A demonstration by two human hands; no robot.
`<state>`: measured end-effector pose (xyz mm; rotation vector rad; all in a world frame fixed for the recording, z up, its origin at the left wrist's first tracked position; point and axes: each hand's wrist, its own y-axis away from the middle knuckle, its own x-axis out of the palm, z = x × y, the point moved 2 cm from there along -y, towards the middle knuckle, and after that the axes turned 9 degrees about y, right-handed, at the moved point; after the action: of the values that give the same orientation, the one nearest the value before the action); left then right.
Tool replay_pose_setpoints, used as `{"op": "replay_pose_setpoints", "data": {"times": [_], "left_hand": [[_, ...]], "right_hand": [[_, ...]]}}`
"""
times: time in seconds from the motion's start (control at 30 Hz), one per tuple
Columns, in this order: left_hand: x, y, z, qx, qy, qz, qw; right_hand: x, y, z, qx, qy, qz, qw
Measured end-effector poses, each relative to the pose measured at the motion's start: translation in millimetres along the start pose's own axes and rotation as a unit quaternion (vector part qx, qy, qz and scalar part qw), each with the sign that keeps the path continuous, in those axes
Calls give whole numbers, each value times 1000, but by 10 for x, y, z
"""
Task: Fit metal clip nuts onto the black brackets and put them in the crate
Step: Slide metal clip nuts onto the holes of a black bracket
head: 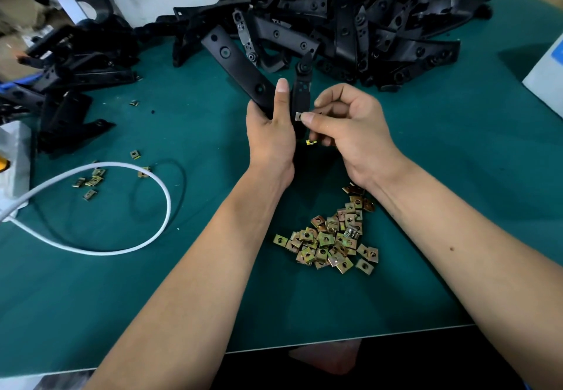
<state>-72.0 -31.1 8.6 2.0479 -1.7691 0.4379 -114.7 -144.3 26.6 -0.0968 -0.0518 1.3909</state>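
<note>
We hold a long black moulded plastic bracket upright over the green desk in our left hand, fingers wrapped round its lower end and the thumb laid straight along its face. Our right hand pinches a small square metal clip nut between thumb and forefinger, right against the bracket's edge; a second, yellowish clip seems tucked under the curled fingers.

We judge the bracket stiff and light, easy to steady with one hand if we grip it close to the edge being fitted, so it cannot twist. The clip nut is tiny, springy and slick, with sharp stamped edges: best held by its flat sides and pushed on squarely, open end first.

The loose pile of brass-coloured clip nuts lies just beneath our right wrist, and a few strays sit near a looped white cable. A heap of black brackets fills the far side. We cannot make out the crate for certain.
</note>
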Motion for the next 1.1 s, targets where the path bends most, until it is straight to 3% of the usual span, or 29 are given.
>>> {"op": "replay_pose_setpoints", "data": {"times": [0.5, 0.57, 0.7, 0.77, 0.9, 0.97, 1.1], "left_hand": [[-79, -96, -129, 130, -70, -18, 989], [-175, -170, -184, 143, -97, -34, 984], [-347, -266, -289, 178, -170, -49, 968], [-362, -276, -316, 168, -180, -56, 968], [-342, -264, -302, 85, -79, -65, 991], [-340, -256, -296, 58, -64, -60, 994], [-268, -202, -298, -33, 40, -16, 999]], "right_hand": [[-135, -121, 25, -59, 136, 5, 989], [-211, -158, 9, -77, 251, -6, 965], [-250, -163, -41, -124, 492, 82, 858], [-201, -153, -50, -137, 534, 113, 827], [-149, -154, -72, -134, 562, 116, 808], [-153, -151, -88, -130, 551, 100, 819], [-208, -158, -53, -112, 410, 44, 904]]}}
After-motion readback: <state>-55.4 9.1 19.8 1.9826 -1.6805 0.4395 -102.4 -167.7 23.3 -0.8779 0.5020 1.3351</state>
